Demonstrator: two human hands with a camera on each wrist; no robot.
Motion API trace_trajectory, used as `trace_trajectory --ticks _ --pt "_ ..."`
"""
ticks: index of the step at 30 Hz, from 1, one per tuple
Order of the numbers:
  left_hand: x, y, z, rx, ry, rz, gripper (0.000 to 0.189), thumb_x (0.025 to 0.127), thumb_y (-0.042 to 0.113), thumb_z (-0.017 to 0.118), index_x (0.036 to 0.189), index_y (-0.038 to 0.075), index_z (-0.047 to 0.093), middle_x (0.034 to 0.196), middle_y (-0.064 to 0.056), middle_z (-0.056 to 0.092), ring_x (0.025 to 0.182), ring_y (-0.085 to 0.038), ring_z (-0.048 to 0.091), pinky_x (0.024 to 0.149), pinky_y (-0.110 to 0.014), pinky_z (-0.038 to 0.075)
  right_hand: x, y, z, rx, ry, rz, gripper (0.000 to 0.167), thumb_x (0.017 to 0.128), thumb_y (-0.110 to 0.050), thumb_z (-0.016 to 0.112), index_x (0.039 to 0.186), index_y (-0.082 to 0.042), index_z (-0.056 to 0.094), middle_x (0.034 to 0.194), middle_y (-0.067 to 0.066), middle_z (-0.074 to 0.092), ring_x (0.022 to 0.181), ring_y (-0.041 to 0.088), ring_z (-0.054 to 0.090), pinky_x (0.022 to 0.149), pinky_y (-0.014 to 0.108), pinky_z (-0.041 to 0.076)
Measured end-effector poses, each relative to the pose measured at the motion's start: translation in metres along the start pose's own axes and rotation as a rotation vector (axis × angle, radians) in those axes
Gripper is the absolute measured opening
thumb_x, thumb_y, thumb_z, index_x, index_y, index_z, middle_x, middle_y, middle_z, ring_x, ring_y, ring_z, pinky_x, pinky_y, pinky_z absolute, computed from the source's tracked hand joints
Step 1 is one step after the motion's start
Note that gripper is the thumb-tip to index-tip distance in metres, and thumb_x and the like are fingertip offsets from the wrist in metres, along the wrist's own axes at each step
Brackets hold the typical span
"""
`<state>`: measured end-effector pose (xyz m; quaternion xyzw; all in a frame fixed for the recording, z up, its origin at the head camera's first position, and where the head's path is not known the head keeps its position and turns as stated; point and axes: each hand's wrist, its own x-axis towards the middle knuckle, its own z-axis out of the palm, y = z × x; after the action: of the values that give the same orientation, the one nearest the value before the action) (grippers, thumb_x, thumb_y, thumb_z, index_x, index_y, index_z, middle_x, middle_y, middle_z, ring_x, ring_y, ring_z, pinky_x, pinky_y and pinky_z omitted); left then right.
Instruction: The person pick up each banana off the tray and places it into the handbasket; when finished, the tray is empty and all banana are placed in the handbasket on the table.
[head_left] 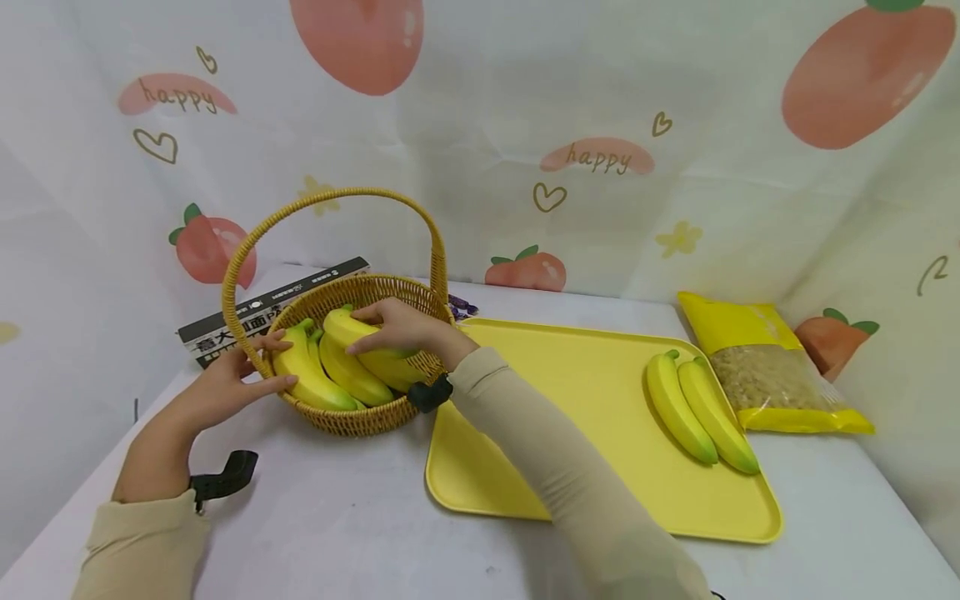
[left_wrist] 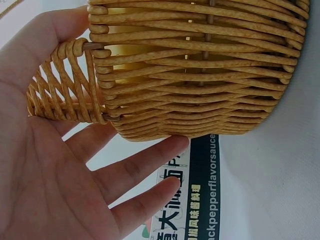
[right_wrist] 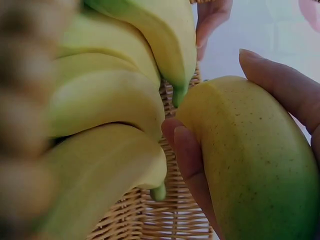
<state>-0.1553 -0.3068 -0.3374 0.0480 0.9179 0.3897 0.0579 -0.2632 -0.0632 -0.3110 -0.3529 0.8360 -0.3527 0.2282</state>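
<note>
A round wicker basket (head_left: 352, 423) with a tall arched handle (head_left: 330, 197) holds several bananas (head_left: 309, 375). At its left side my left hand (head_left: 225, 387) holds the rim by the foot of the handle, thumb and fingers on either side of it. In the left wrist view its lower fingers (left_wrist: 142, 162) stretch along the woven wall. Over the basket, my right hand (head_left: 401, 327) grips a banana (head_left: 341, 330) from above. Close up in the right wrist view, that speckled yellow banana (right_wrist: 245, 145) with a greenish end lies between thumb and fingers, beside the other bananas (right_wrist: 107, 97).
Right of the basket lies a yellow tray (head_left: 540, 392) bearing two bananas (head_left: 678, 408) at its right side. A yellow bag of pasta (head_left: 772, 375) lies past the tray's right edge. Behind the basket is a black and white box (head_left: 217, 329). A printed curtain (head_left: 465, 200) hangs behind.
</note>
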Motion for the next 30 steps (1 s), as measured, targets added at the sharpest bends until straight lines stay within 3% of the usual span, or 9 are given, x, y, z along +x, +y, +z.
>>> trace_trajectory --ticks 8,16,30 --pt "-0.001 0.000 -0.002 0.006 -0.001 0.007 0.064 0.088 0.035 0.062 0.138 0.004 0.037 0.152 -0.024 0.020 0.131 -0.056 0.023 0.098 -0.071 0.026 0.008 -0.007 0.000 -0.022 -0.069 0.003 0.067 0.084 -0.032 0.068 0.141 -0.013 0.040 0.146 0.002 0.042 0.130 0.012 0.043 0.103 0.019 0.040" --pt "0.000 0.002 -0.001 0.003 -0.004 0.011 0.063 0.088 0.034 0.062 0.137 0.003 0.037 0.151 -0.025 0.022 0.130 -0.056 0.023 0.098 -0.072 0.026 0.013 -0.011 -0.002 -0.058 -0.104 0.009 0.066 0.085 -0.031 0.068 0.141 -0.012 0.040 0.145 0.001 0.043 0.131 0.013 0.042 0.105 0.020 0.038" --pt "-0.001 0.003 0.000 0.005 0.002 0.006 0.063 0.088 0.035 0.062 0.137 0.003 0.038 0.150 -0.027 0.022 0.129 -0.056 0.025 0.097 -0.072 0.027 0.017 -0.016 0.018 -0.057 -0.180 0.063 0.064 0.090 -0.022 0.062 0.145 -0.009 0.032 0.150 0.001 0.034 0.140 0.009 0.027 0.110 0.018 0.029"
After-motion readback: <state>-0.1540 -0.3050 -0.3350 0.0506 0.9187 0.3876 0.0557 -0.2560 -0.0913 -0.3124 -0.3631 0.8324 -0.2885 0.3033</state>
